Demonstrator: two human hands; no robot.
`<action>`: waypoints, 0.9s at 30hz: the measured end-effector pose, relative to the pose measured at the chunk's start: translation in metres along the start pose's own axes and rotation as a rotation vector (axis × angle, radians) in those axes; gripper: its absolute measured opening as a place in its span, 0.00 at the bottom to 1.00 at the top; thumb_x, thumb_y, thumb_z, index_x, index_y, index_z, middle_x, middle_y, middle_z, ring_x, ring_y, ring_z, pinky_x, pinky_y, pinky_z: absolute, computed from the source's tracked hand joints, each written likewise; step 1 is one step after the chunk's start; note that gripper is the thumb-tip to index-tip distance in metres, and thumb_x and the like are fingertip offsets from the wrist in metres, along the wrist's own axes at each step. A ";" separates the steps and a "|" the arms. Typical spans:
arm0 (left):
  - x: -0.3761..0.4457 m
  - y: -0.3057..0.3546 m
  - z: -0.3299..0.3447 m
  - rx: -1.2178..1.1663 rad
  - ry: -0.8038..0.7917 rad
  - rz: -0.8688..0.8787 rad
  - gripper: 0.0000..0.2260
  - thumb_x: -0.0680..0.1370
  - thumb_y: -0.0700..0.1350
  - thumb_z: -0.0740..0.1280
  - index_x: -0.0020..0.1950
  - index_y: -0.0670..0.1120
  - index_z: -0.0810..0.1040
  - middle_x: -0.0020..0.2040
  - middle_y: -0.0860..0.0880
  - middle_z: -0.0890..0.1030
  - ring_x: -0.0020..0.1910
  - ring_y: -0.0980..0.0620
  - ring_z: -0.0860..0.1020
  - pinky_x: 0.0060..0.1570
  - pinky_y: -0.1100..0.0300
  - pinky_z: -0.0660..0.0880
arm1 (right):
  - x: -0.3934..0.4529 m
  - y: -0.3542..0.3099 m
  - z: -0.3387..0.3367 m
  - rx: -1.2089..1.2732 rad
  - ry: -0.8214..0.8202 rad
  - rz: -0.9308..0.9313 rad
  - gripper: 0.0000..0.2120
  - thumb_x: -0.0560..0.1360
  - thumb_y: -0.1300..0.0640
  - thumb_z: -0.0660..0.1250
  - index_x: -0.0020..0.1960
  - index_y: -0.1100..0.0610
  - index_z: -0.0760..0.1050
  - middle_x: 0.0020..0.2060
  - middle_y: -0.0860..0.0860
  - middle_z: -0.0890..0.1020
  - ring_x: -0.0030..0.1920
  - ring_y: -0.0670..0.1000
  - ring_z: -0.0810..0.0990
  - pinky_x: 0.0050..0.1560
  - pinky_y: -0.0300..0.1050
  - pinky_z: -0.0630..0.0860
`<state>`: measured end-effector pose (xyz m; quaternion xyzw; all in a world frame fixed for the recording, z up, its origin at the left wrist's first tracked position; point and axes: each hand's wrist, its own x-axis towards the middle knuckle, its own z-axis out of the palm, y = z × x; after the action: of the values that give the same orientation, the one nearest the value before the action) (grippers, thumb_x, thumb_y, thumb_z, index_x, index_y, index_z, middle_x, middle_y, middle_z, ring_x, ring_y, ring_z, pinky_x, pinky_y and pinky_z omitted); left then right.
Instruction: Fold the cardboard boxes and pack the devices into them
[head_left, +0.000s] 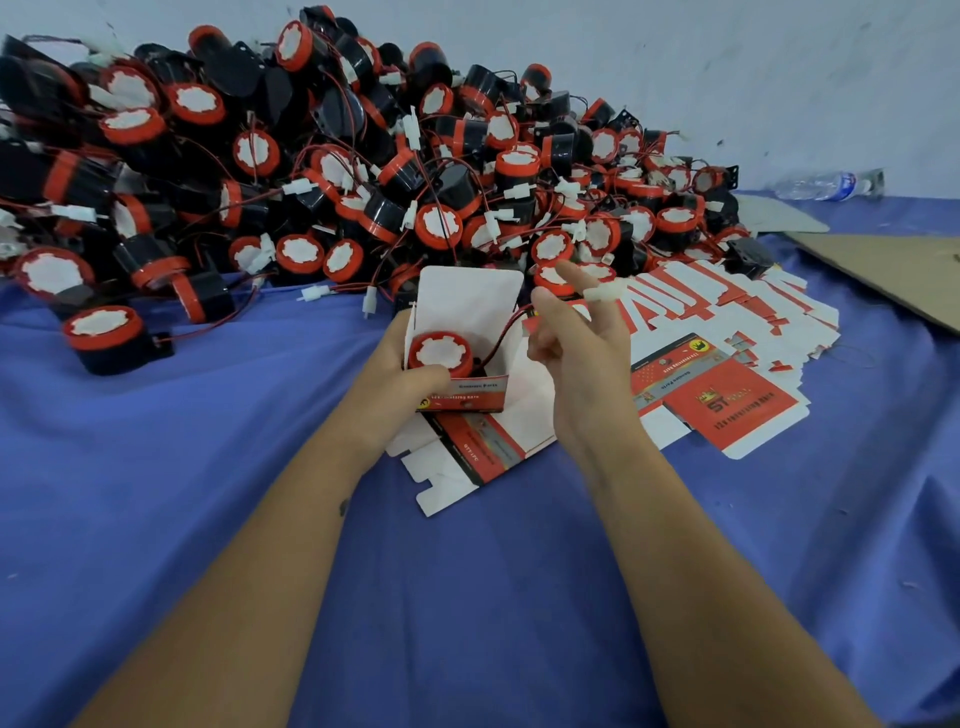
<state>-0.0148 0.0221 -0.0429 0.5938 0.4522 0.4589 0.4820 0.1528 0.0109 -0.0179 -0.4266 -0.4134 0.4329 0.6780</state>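
A small red and white cardboard box (470, 306) stands open at the centre, its white lid flap upright. Inside it sits a black device with a red rim and white face (441, 353). My left hand (402, 371) grips the box from the left, thumb over its front wall by the device. My right hand (576, 338) hovers just right of the box and pinches the device's red wire, whose white connector (605, 292) lies across its fingers. A flat unfolded box (478, 457) lies under the open one.
A large heap of the same devices (363, 156) fills the back of the blue cloth (467, 597). Several flat box blanks (727, 364) spread to the right. Brown cardboard (883, 270) and a plastic bottle (826, 184) lie at the far right by the wall.
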 end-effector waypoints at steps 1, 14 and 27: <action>0.000 0.000 0.001 -0.014 -0.004 -0.010 0.24 0.68 0.45 0.67 0.63 0.59 0.75 0.55 0.54 0.83 0.55 0.53 0.81 0.51 0.58 0.79 | 0.000 -0.001 -0.001 0.007 -0.025 -0.042 0.13 0.77 0.61 0.69 0.60 0.49 0.77 0.30 0.50 0.70 0.30 0.45 0.71 0.40 0.35 0.75; 0.001 -0.002 0.011 0.087 0.099 -0.003 0.11 0.80 0.46 0.67 0.59 0.59 0.77 0.51 0.58 0.84 0.48 0.60 0.83 0.44 0.64 0.77 | -0.013 -0.002 0.010 -0.180 -0.290 -0.175 0.10 0.78 0.52 0.64 0.48 0.52 0.84 0.46 0.51 0.86 0.55 0.46 0.81 0.58 0.36 0.73; 0.001 -0.001 0.012 0.055 0.137 -0.014 0.12 0.79 0.42 0.65 0.59 0.55 0.78 0.53 0.54 0.84 0.54 0.53 0.82 0.59 0.46 0.78 | -0.007 0.016 0.008 -0.949 -0.087 -0.591 0.16 0.72 0.56 0.74 0.60 0.51 0.79 0.49 0.44 0.82 0.61 0.45 0.71 0.67 0.45 0.60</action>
<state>-0.0027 0.0212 -0.0455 0.5705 0.5008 0.4826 0.4368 0.1395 0.0103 -0.0318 -0.5325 -0.6926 0.0082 0.4865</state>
